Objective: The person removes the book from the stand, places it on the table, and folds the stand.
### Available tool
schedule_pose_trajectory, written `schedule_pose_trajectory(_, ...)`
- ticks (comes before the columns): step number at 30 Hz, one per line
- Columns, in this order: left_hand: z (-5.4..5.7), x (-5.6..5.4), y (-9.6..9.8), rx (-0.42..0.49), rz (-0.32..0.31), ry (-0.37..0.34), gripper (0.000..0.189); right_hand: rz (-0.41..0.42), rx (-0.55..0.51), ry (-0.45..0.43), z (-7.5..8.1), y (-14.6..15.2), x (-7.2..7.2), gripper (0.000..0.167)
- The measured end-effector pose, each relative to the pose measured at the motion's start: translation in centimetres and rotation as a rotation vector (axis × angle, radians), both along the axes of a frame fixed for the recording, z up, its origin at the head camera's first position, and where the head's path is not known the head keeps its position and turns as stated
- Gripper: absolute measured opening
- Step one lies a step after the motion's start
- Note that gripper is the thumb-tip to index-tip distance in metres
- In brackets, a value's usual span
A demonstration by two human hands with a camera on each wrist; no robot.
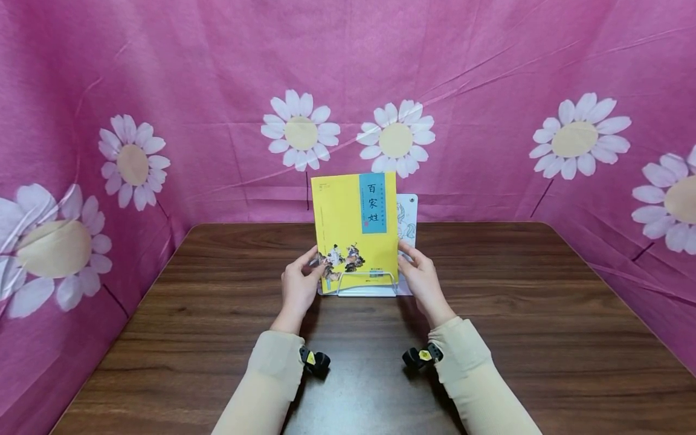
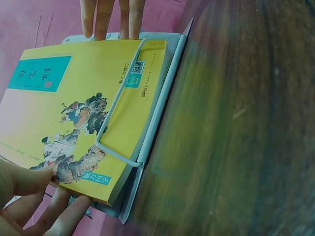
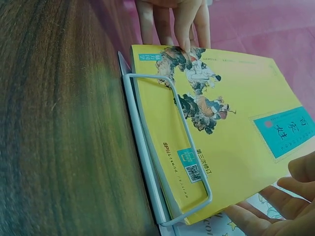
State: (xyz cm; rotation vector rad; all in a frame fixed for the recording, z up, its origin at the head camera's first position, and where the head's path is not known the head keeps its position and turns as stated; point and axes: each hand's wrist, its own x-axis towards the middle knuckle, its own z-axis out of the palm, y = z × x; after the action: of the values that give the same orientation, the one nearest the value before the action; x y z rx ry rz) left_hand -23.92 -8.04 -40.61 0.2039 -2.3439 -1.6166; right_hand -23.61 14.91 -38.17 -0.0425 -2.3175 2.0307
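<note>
A yellow book (image 1: 348,241) with a blue title panel leans upright in a white wire-fronted book stand (image 1: 367,294). The wire loop crosses the lower cover. My left hand (image 1: 301,283) pinches the book's lower left edge, thumb on the cover and fingers behind. At the opposite edge is my right hand (image 1: 421,275), its fairly straight fingers touching the side; its thumb (image 3: 302,167) lies beside the cover without curling round it. Behind the book, a white booklet (image 1: 409,219) with line drawings shows at the right, mostly hidden.
The stand rests on a dark wood-grain table (image 1: 489,338). A pink cloth (image 1: 467,54) with large white daisies hangs behind and at both sides. Each sleeved wrist carries a small black camera, one at the left (image 1: 315,361) and one at the right (image 1: 421,356).
</note>
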Motion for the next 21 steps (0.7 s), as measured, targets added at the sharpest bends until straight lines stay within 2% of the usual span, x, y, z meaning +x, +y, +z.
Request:
schedule_pose_trajectory(3, 0.10, 0.09, -0.07, 0.002, -0.017, -0.004, 0.042, 0.000, 0.007, 0.005, 0.00, -0.04, 0.05, 0.046)
schedule_pose_trajectory(10, 0.28, 0.11, -0.12, -0.103, -0.059, 0.001, 0.047, -0.004, 0.029, 0.015, -0.29, 0.21, -0.02, 0.046)
schedule_pose_trajectory(15, 0.09, 0.01, -0.08, -0.105, -0.078, 0.005, 0.050, -0.001, 0.074, -0.003, -0.39, 0.41, -0.08, 0.046)
schedule_pose_trajectory(21, 0.04, 0.01, 0.00, -0.067, -0.077, 0.023, 0.048, 0.010, 0.108, 0.008, -0.50, 0.53, -0.14, 0.048)
